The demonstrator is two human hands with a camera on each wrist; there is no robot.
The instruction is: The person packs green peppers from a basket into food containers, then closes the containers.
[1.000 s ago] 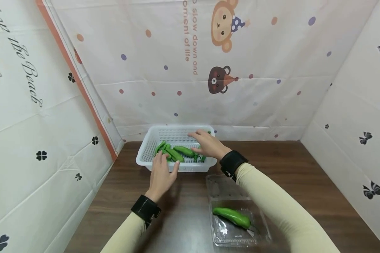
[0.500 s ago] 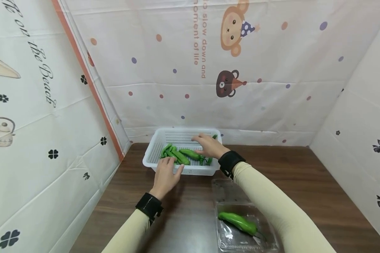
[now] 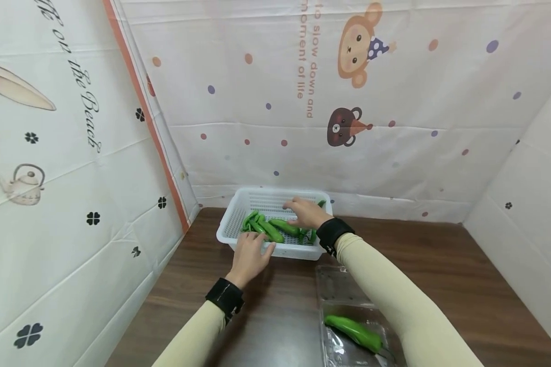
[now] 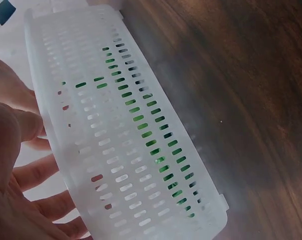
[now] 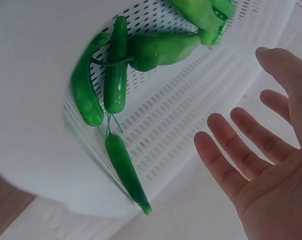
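Right hand (image 3: 304,213) over the basket (image 3: 268,198), fingers spread, holding nothing; left hand (image 3: 249,258) at its near side, fingers loosely apart, empty, perhaps touching it; peppers (image 3: 272,232) inside, penned by its sides; a lone pepper (image 3: 354,332) in the opened box (image 3: 339,284)

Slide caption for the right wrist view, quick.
Right hand, holding nothing, by a white perforated plastic basket of elongated green peppers.

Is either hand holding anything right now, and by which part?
The right hand holds nothing. The left hand is at the near rim of the white basket; whether it grips that rim cannot be told.
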